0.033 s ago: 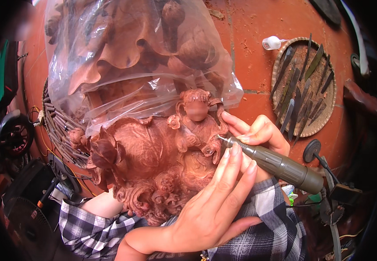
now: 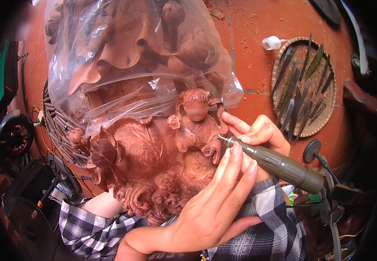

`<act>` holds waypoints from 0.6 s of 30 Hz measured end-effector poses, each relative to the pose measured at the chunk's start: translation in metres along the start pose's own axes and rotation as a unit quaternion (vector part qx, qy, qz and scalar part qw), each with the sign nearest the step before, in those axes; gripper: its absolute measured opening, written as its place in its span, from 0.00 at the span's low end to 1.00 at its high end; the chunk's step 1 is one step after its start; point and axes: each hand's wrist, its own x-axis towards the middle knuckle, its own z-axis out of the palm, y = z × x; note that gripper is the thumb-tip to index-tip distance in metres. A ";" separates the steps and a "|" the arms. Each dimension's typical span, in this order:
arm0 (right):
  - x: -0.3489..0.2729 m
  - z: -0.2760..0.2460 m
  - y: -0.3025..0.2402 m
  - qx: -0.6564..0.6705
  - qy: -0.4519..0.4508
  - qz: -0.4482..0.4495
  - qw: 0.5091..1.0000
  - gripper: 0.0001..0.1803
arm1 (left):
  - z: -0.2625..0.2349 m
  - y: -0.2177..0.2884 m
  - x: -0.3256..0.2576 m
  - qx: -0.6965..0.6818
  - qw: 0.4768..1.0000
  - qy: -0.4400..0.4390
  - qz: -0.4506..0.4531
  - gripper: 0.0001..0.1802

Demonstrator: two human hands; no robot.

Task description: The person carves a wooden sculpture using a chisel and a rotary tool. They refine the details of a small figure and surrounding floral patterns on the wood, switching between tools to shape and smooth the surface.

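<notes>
A reddish-brown wood carving lies across my lap, with a small carved figure at its right side. My right hand is closed round an olive-green rotary carving handpiece, partly hidden behind it. The handpiece's thin metal bit meets the carving by the figure's arm and scrollwork. Reaching up from the lower left, my left hand has its fingers stretched out. Its fingertips rest against the front of the handpiece, near the right hand's fingers, and its thumb points away to the right.
Clear plastic sheeting covers the upper part of the carving. A round woven tray of dark flat blades lies on the red tiled floor, beside a small white bottle. A stand with a small dark box is at right.
</notes>
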 end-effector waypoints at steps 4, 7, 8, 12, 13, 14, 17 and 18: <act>0.002 -0.006 0.003 0.009 -0.006 -0.010 1.000 0.15 | 0.003 -0.003 0.003 -0.003 1.000 -0.005 0.005 0.49; 0.000 -0.008 -0.003 -0.005 0.004 0.006 1.000 0.15 | 0.005 -0.003 0.004 -0.011 1.000 -0.008 0.003 0.49; 0.000 -0.007 -0.003 -0.003 0.000 0.003 1.000 0.14 | 0.006 -0.003 0.003 -0.015 1.000 -0.008 0.003 0.49; 0.000 -0.010 0.002 0.013 -0.024 -0.027 0.999 0.14 | 0.003 0.001 0.002 -0.005 1.000 -0.008 0.003 0.49; 0.000 -0.010 0.002 0.003 -0.026 -0.026 0.999 0.14 | 0.003 0.001 0.001 -0.004 1.000 -0.004 0.002 0.49; 0.000 -0.012 0.005 0.002 -0.031 -0.036 0.999 0.14 | 0.002 0.001 0.000 -0.003 1.000 0.000 0.001 0.49; -0.002 -0.017 0.009 0.004 -0.042 -0.060 0.997 0.15 | -0.004 0.002 0.001 -0.010 0.999 -0.041 0.007 0.52; -0.003 -0.019 0.006 0.009 -0.034 -0.055 0.998 0.15 | -0.003 0.001 0.002 -0.017 0.999 -0.044 0.014 0.52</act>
